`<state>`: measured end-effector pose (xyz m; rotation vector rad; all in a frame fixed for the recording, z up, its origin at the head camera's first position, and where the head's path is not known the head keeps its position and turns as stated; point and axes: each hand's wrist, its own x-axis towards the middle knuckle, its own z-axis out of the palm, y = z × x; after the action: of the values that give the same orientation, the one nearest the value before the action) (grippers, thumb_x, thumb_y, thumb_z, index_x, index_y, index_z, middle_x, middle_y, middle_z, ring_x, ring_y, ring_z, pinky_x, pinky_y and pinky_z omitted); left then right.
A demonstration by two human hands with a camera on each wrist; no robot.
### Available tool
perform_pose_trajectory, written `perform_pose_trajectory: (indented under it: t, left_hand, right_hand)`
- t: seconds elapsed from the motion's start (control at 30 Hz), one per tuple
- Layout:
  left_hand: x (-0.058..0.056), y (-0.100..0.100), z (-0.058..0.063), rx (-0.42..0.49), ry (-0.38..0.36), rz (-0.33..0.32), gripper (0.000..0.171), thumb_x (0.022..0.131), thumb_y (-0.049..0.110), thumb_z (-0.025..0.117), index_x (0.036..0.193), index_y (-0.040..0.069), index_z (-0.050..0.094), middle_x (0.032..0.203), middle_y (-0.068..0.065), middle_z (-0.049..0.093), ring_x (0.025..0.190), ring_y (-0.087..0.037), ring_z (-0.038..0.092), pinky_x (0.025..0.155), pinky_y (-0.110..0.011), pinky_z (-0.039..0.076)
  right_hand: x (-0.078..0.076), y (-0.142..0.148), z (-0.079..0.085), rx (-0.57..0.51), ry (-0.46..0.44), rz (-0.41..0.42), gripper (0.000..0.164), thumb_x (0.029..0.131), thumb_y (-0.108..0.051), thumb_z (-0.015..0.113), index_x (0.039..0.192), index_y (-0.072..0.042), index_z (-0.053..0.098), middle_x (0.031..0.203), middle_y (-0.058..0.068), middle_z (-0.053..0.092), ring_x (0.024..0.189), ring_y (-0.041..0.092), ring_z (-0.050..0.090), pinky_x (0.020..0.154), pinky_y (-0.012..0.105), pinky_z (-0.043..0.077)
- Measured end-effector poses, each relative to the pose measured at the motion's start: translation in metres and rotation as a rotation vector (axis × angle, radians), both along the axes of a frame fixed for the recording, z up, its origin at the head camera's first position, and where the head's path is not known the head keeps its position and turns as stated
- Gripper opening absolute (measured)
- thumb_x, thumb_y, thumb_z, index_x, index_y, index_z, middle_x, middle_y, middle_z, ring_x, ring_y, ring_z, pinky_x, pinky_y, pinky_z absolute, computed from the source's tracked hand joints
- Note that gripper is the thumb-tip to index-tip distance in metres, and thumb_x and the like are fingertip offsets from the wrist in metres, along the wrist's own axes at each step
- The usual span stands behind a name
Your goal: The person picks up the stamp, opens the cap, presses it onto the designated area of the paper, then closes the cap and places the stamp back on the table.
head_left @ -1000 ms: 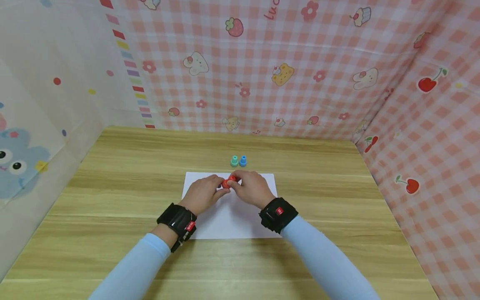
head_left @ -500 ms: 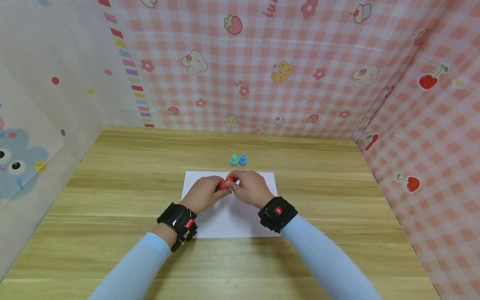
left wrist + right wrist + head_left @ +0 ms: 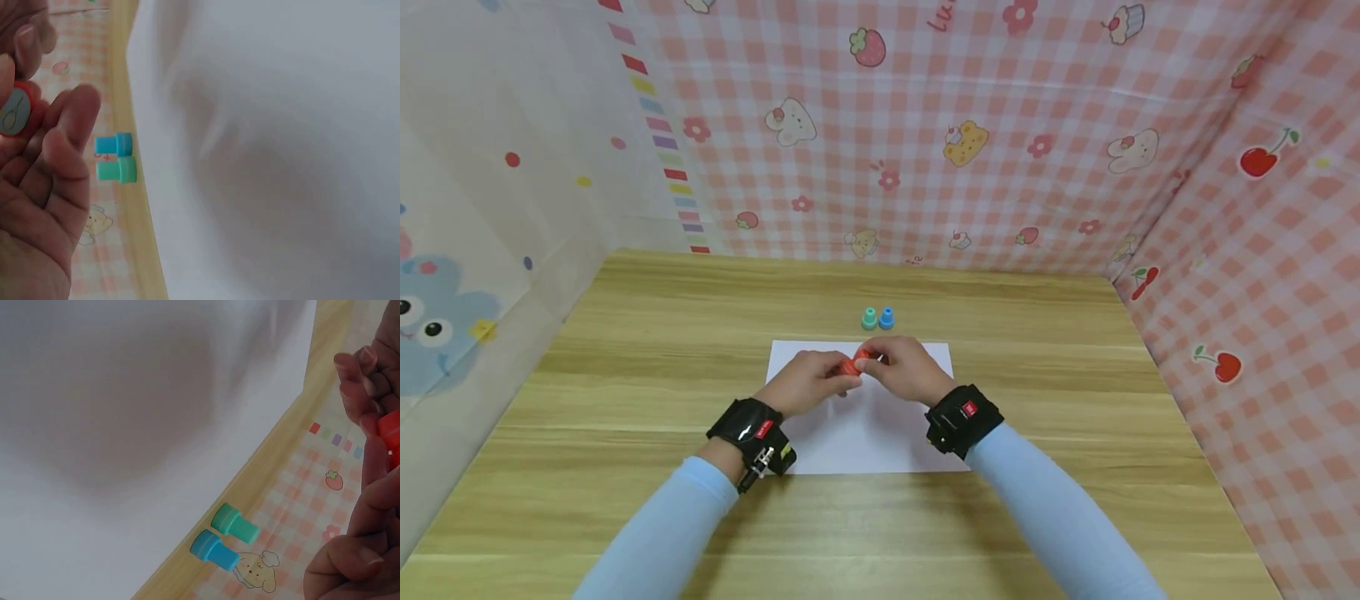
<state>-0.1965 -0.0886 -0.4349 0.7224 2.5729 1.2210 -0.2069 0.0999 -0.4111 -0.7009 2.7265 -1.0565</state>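
Note:
Over the white paper [image 3: 868,429], both hands meet at a small red toy stamp [image 3: 849,367]. My left hand [image 3: 805,382] grips it from the left between thumb and fingers. From the right, my right hand [image 3: 910,368] pinches the red part at its upper end. In the left wrist view a round face with a racket-like picture [image 3: 15,114] shows inside a red rim. The right wrist view catches only a piece of the red stamp [image 3: 390,432] at its edge; fingers hide much of it.
Just beyond the paper's far edge, a green stamp [image 3: 869,319] and a blue stamp [image 3: 887,318] stand upright side by side on the wooden table [image 3: 1037,367]. A pink checked cloth [image 3: 925,108] hangs behind the table and continues along the right side.
Both wrists have turned a little, and the right wrist has shifted slightly right and up. The red stamp stays between the two hands; the green and blue stamps have not moved.

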Motion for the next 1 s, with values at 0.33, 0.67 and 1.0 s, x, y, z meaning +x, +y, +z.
perform_pose_trajectory:
  t: [0.33, 0.67, 1.0]
  left_hand:
    - [-0.003, -0.006, 0.002, -0.064, 0.083, 0.094, 0.029, 0.094, 0.030, 0.060, 0.079, 0.006, 0.070, 0.065, -0.007, 0.068, 0.058, -0.013, 0.059, 0.052, -0.028, 0.043]
    - [0.001, -0.011, 0.001, -0.077, 0.174, 0.210, 0.044, 0.097, 0.031, 0.056, 0.063, 0.005, 0.063, 0.055, -0.001, 0.056, 0.052, -0.012, 0.051, 0.047, -0.025, 0.038]
    - [0.005, -0.010, 0.002, -0.095, 0.253, 0.215, 0.032, 0.098, 0.018, 0.053, 0.118, -0.005, 0.065, 0.099, -0.019, 0.067, 0.086, -0.024, 0.058, 0.074, -0.041, 0.051]
  right_hand:
    - [-0.004, -0.003, 0.001, -0.055, -0.019, -0.106, 0.020, 0.094, -0.027, 0.061, 0.095, -0.011, 0.073, 0.082, 0.003, 0.068, 0.067, 0.015, 0.052, 0.054, 0.025, 0.039]
    - [-0.026, 0.039, 0.005, -0.019, -0.038, -0.312, 0.029, 0.095, -0.027, 0.059, 0.112, -0.005, 0.068, 0.102, 0.010, 0.069, 0.085, 0.024, 0.057, 0.070, 0.039, 0.051]
    - [-0.029, 0.051, 0.002, 0.104, 0.005, -0.342, 0.033, 0.091, -0.028, 0.061, 0.116, -0.007, 0.067, 0.104, 0.011, 0.069, 0.086, 0.025, 0.057, 0.072, 0.041, 0.049]
